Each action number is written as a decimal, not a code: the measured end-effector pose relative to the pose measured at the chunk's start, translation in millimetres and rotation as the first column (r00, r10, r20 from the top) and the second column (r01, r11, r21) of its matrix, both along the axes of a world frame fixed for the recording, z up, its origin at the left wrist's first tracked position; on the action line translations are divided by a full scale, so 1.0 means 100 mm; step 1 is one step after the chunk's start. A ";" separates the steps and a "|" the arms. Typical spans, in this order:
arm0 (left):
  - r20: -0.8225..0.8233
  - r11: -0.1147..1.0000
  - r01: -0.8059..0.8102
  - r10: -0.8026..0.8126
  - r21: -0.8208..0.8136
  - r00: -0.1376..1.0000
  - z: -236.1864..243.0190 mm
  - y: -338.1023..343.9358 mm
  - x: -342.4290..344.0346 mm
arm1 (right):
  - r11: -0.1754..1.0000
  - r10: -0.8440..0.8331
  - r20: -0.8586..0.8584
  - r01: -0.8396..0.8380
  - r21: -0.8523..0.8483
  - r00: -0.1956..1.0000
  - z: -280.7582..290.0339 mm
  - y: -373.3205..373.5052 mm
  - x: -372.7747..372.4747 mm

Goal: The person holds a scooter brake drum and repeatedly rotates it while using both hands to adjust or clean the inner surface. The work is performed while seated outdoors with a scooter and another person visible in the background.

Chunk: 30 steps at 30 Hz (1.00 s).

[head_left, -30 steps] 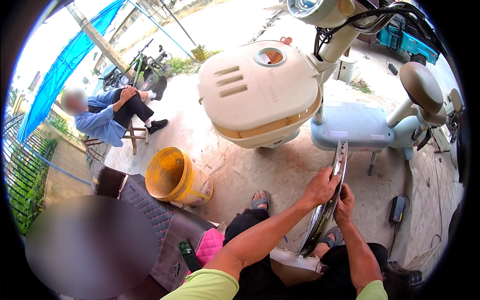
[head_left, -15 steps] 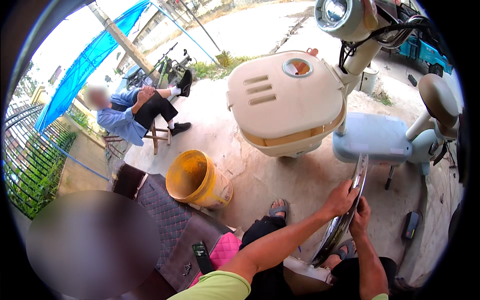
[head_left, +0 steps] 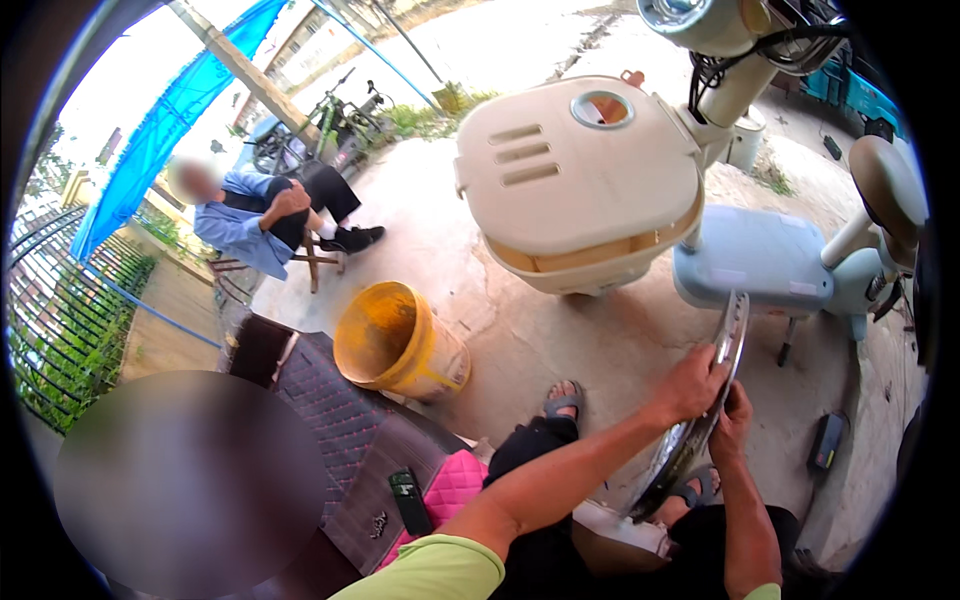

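Lowered since the earlier frame: raised black shoe [head_left: 352, 240] of the blue-shirted seated person [head_left: 240, 235]. Curved, silver metal wheel rim [head_left: 676, 455]: held tilted between the knees, pinched by left hand [head_left: 693, 383] and, slightly lower, by right hand [head_left: 734, 420]. Beyond its upper end: pale-blue, box-shaped plastic scooter section [head_left: 750, 255]. Placed farther left: yellow, round plastic bucket [head_left: 440, 358].

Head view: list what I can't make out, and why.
In the head view:
Right hand: fingertips mostly hidden by the metal rim and the hand itself.
Cream basket: inside mostly hidden by its lid.
Headlight: cut off by the top edge.
Small bits on the dark seat: too small to identify.
Lower left: covered by a blurred oval.
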<state>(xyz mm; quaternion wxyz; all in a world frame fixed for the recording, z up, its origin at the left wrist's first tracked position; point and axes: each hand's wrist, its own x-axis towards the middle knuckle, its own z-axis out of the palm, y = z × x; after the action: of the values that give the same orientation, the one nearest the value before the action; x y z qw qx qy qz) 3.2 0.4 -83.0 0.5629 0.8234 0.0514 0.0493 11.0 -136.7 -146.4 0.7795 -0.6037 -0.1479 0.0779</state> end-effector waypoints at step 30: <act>0.018 0.999 0.012 -0.011 -0.042 1.000 -0.12 -0.01 0.03 | 0.999 0.053 -0.026 -0.053 0.002 0.998 0.05 -0.08 -0.04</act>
<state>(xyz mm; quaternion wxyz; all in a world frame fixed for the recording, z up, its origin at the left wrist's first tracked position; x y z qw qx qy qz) 5.8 -0.9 -94.5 0.5810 0.8111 0.0428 0.0522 7.2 -145.0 -141.4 0.7795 -0.5978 -0.1539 0.1062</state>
